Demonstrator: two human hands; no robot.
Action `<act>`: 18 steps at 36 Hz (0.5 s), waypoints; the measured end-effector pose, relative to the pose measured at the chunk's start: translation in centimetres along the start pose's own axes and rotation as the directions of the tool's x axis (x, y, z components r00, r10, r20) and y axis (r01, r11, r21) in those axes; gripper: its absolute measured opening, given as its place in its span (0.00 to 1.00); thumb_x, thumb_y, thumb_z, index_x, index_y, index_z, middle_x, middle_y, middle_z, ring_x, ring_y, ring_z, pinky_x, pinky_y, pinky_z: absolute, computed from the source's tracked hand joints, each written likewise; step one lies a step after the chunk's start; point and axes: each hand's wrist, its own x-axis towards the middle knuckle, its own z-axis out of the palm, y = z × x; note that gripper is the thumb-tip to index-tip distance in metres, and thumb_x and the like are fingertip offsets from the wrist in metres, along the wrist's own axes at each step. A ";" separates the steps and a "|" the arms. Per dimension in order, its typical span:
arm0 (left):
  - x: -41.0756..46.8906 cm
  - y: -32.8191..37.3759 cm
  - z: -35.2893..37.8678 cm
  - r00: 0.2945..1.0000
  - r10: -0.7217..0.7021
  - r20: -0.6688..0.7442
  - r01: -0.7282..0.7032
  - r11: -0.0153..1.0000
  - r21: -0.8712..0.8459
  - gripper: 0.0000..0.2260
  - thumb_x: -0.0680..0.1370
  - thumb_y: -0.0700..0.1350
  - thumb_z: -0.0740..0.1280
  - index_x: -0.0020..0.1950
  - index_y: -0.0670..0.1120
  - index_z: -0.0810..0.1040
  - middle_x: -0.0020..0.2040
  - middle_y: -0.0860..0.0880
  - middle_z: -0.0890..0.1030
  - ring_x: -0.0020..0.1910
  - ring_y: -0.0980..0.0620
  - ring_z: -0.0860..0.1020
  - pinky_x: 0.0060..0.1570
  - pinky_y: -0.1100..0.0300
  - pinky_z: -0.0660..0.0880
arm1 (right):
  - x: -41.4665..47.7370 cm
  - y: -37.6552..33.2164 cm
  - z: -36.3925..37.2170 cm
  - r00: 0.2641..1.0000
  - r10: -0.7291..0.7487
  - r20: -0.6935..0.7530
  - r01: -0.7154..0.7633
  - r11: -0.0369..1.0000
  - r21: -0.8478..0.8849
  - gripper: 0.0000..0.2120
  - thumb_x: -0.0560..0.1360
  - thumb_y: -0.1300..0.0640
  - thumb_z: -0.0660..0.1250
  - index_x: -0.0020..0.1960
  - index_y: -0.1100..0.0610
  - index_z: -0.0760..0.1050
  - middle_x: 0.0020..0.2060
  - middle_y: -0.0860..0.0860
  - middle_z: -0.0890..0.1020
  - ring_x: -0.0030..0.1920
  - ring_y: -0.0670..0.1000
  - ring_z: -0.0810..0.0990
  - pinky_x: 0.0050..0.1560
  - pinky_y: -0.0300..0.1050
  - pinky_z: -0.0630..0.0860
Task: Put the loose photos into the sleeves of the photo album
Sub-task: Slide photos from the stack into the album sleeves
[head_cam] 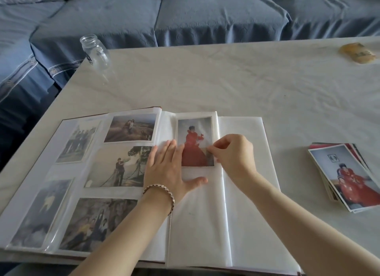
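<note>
With my left hand (168,168) flat and open on the open white-paged photo album (242,172) and my right hand (232,154) pinching the right edge of the glossy red-dress photo (194,144) in the page's top clear sleeve, pushing crookedly could crease a corner or snag the film.

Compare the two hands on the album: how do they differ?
The left hand lies flat, fingers straight; the right hand pinches the red-dress photo by its edge. The left hand's wrist wears a bracelet; the right hand's is bare. Both rest on the album.
</note>
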 end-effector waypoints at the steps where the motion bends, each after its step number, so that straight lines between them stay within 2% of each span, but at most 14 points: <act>1: 0.0 0.0 0.0 1.000 0.000 0.001 0.000 1.000 0.003 0.45 0.67 0.75 0.54 0.76 0.51 0.48 0.77 0.51 0.48 0.76 0.54 0.42 0.72 0.55 0.34 | -0.2 0.1 0.2 1.000 -0.023 -0.012 0.023 1.000 -0.022 0.08 0.70 0.61 0.71 0.34 0.55 0.76 0.32 0.49 0.80 0.36 0.51 0.80 0.35 0.39 0.75; 3: 0.0 0.0 0.0 1.000 -0.001 -0.011 0.001 1.000 0.012 0.46 0.65 0.77 0.52 0.75 0.51 0.49 0.77 0.51 0.49 0.76 0.55 0.42 0.71 0.56 0.33 | -0.3 0.1 0.3 0.998 -0.055 -0.020 0.054 0.997 -0.052 0.07 0.71 0.62 0.70 0.35 0.55 0.77 0.32 0.49 0.79 0.36 0.50 0.79 0.34 0.39 0.74; 6: 0.1 0.0 0.1 1.000 0.006 -0.021 -0.006 0.999 0.041 0.51 0.57 0.78 0.38 0.75 0.53 0.51 0.77 0.51 0.50 0.76 0.54 0.43 0.69 0.56 0.32 | 0.0 0.2 0.2 0.998 -0.059 -0.011 0.059 0.997 -0.048 0.07 0.70 0.62 0.70 0.35 0.54 0.76 0.34 0.50 0.80 0.37 0.52 0.80 0.37 0.41 0.76; 8: 0.1 0.0 0.1 1.000 0.010 0.013 -0.011 0.998 0.055 0.49 0.57 0.75 0.34 0.75 0.57 0.50 0.77 0.50 0.48 0.76 0.52 0.42 0.69 0.55 0.32 | 0.2 0.2 -0.1 1.000 -0.031 0.005 0.031 1.000 -0.002 0.05 0.70 0.61 0.71 0.42 0.54 0.76 0.36 0.51 0.81 0.38 0.53 0.81 0.39 0.43 0.77; 10: 0.0 0.1 0.0 0.999 0.023 0.049 -0.027 0.997 0.078 0.43 0.62 0.76 0.37 0.75 0.60 0.49 0.77 0.49 0.44 0.75 0.51 0.39 0.70 0.52 0.32 | 0.2 0.2 -0.5 0.999 0.016 0.030 -0.018 0.998 0.057 0.11 0.71 0.59 0.71 0.52 0.54 0.74 0.36 0.52 0.82 0.35 0.52 0.81 0.40 0.42 0.78; 11: 0.0 0.1 0.0 0.997 0.031 0.069 -0.037 0.996 0.084 0.38 0.67 0.75 0.40 0.75 0.61 0.49 0.77 0.49 0.41 0.75 0.50 0.37 0.71 0.51 0.33 | 0.2 0.3 -0.8 0.999 0.031 0.034 -0.033 0.997 0.068 0.13 0.72 0.58 0.70 0.55 0.55 0.73 0.34 0.51 0.82 0.34 0.50 0.81 0.40 0.43 0.78; 14: 0.0 0.3 0.1 0.988 0.048 0.146 -0.054 0.998 0.037 0.31 0.75 0.70 0.46 0.75 0.61 0.46 0.75 0.50 0.33 0.74 0.50 0.33 0.70 0.50 0.31 | 0.0 1.4 -2.7 1.000 -0.017 -0.022 0.017 1.000 -0.017 0.09 0.74 0.59 0.67 0.53 0.57 0.77 0.36 0.49 0.82 0.38 0.51 0.82 0.44 0.46 0.79; 16: -0.1 0.6 0.2 0.983 0.070 0.173 -0.075 0.997 0.023 0.28 0.78 0.65 0.46 0.76 0.59 0.44 0.75 0.52 0.31 0.74 0.52 0.32 0.71 0.50 0.33 | -0.5 2.5 -4.7 0.995 -0.073 -0.065 0.064 0.990 -0.128 0.07 0.74 0.60 0.66 0.50 0.55 0.79 0.38 0.47 0.82 0.41 0.50 0.80 0.42 0.41 0.77; 18: -0.4 1.2 0.3 0.982 0.101 0.158 -0.099 0.995 -0.017 0.25 0.81 0.58 0.48 0.76 0.56 0.46 0.75 0.54 0.33 0.73 0.54 0.33 0.71 0.53 0.33 | -1.1 3.8 -7.1 0.984 -0.135 -0.116 0.103 0.962 -0.253 0.07 0.73 0.60 0.66 0.49 0.54 0.80 0.42 0.49 0.82 0.42 0.50 0.79 0.41 0.38 0.71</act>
